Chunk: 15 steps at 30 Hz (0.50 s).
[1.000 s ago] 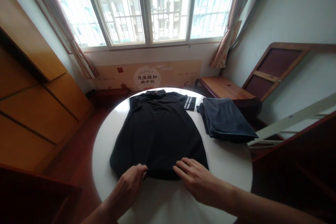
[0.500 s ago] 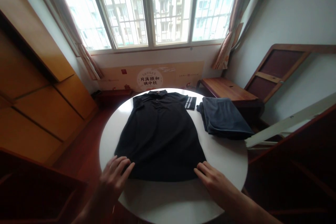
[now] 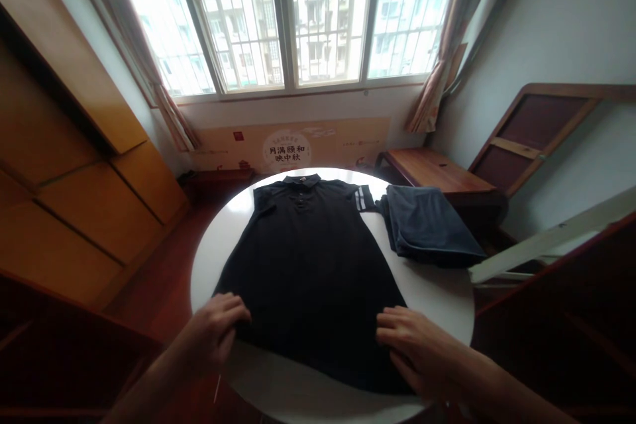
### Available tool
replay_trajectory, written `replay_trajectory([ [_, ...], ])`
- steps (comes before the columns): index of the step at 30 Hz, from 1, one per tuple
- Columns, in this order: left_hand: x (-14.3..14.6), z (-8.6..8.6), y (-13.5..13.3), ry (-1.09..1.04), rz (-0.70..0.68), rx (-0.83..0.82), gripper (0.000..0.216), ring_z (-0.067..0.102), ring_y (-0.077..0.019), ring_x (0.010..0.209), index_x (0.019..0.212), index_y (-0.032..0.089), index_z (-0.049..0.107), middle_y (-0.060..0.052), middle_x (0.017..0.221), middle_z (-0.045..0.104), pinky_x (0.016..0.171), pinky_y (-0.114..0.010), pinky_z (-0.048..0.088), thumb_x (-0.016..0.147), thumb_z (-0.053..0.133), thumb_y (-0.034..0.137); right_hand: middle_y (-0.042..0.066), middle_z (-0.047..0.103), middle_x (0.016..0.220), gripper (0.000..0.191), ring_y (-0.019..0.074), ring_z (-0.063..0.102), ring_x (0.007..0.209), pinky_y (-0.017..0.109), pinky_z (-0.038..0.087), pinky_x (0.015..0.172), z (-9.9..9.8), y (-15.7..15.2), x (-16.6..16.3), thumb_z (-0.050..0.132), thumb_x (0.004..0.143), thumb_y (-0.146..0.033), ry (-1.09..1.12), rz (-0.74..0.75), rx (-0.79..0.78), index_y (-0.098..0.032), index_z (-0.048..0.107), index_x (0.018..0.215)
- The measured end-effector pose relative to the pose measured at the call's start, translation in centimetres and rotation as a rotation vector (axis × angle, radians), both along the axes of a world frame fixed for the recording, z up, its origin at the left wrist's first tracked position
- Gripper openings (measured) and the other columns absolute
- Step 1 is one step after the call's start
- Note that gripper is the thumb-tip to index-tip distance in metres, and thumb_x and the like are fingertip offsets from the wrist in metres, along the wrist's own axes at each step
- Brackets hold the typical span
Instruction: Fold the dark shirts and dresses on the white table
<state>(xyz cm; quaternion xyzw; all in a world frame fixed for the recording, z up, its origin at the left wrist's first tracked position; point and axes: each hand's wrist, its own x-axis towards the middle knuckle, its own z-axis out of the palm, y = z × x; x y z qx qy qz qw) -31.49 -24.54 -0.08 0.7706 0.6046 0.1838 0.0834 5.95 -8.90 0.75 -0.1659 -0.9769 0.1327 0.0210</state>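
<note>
A black polo shirt [image 3: 303, 265] lies spread over a round white table [image 3: 278, 371], collar at the far side and hem toward me. White stripes mark its right-hand sleeve. At the lower left corner of the hem, my left hand [image 3: 218, 324] is closed on the fabric with its fingers curled. Opposite it, my right hand [image 3: 417, 344] grips the shirt's lower right edge, the fingertips bent over the cloth. On that side the hem hangs lower and nearer to me than on the left.
A folded stack of dark blue-grey cloth [image 3: 432, 222] rests at the table's right edge. Behind it are a low wooden bench [image 3: 442, 169] and a leaning wooden frame [image 3: 531, 126]. Orange-brown cabinets [image 3: 79, 179] stand on the left, and a barred window [image 3: 293, 20] fills the far wall.
The shirt's lower right part has come toward me with my right hand, and the front looks smoother. My left hand has shifted only slightly, its fingers now more curled. The view has moved a little.
</note>
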Motion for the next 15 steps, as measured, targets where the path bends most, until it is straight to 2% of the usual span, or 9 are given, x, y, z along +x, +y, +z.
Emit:
replay_trajectory([
  [2, -1.5, 1.1, 4.9, -0.079, 0.044, -0.010, 0.035, 0.061, -0.0183, 0.087, 0.092, 0.021, 0.066, -0.004, 0.091, 0.065, 0.082, -0.031, 0.050, 0.076, 0.042, 0.000, 0.006, 0.065, 0.085, 0.011, 0.0181, 0.060, 0.079, 0.032, 0.046, 0.078, 1.5, 0.9, -4.2, 0.053, 0.078, -0.010, 0.018, 0.089, 0.005, -0.018, 0.061, 0.080],
  [4, -2.9, 1.8, 10.7, -0.101, 0.217, 0.048, 0.023, 0.063, -0.0178, 0.089, 0.094, 0.019, 0.067, -0.005, 0.096, 0.066, 0.085, -0.031, 0.051, 0.087, 0.048, 0.009, 0.008, 0.066, 0.094, 0.012, 0.0195, 0.062, 0.086, 0.034, 0.047, 0.083, 1.8, 1.6, -9.4, 0.051, 0.087, -0.018, 0.047, 0.194, 0.036, -0.017, 0.063, 0.089],
  [5, -3.6, 2.0, 13.5, -0.102, 0.317, 0.074, 0.016, 0.063, -0.0188, 0.093, 0.100, 0.018, 0.067, -0.007, 0.103, 0.066, 0.086, -0.033, 0.052, 0.091, 0.054, 0.017, 0.010, 0.066, 0.102, 0.017, 0.0219, 0.062, 0.093, 0.037, 0.048, 0.087, 1.4, 1.7, -12.0, 0.050, 0.091, -0.023, 0.072, 0.241, 0.068, -0.016, 0.064, 0.098],
  [8, -5.0, 1.8, 20.3, -0.109, 0.425, 0.115, 0.034, 0.062, -0.0223, 0.103, 0.121, 0.015, 0.059, -0.010, 0.121, 0.060, 0.087, -0.042, 0.054, 0.093, 0.061, 0.035, 0.017, 0.054, 0.135, 0.045, 0.0332, 0.053, 0.121, 0.053, 0.042, 0.098, -1.3, 0.9, -18.6, 0.049, 0.095, -0.048, 0.153, 0.341, 0.107, -0.017, 0.055, 0.128],
  [11, -6.3, 0.9, 24.0, -0.132, 0.494, 0.139, 0.039, 0.061, -0.0234, 0.105, 0.125, 0.013, 0.056, -0.012, 0.124, 0.058, 0.088, -0.043, 0.054, 0.093, 0.062, 0.035, 0.024, 0.035, 0.151, 0.071, 0.0421, 0.037, 0.137, 0.065, 0.036, 0.101, -4.4, -1.1, -21.6, 0.047, 0.089, -0.067, 0.188, 0.413, 0.080, -0.021, 0.043, 0.143],
  [13, -7.5, 0.1, 25.4, -0.159, 0.558, 0.152, 0.037, 0.061, -0.0231, 0.105, 0.124, 0.015, 0.057, -0.011, 0.124, 0.058, 0.088, -0.043, 0.054, 0.094, 0.061, 0.035, 0.024, 0.030, 0.154, 0.075, 0.0422, 0.032, 0.140, 0.066, 0.033, 0.103, -5.6, -2.6, -22.0, 0.050, 0.087, -0.067, 0.233, 0.480, 0.073, -0.022, 0.038, 0.146],
  [15, -9.0, -0.6, 26.2, -0.194, 0.636, 0.165, 0.036, 0.061, -0.0232, 0.105, 0.124, 0.016, 0.057, -0.010, 0.124, 0.059, 0.088, -0.043, 0.054, 0.094, 0.060, 0.035, 0.024, 0.035, 0.152, 0.071, 0.0379, 0.036, 0.139, 0.061, 0.036, 0.105, -6.1, -3.8, -21.8, 0.054, 0.089, -0.059, 0.280, 0.564, 0.073, -0.019, 0.036, 0.146],
])
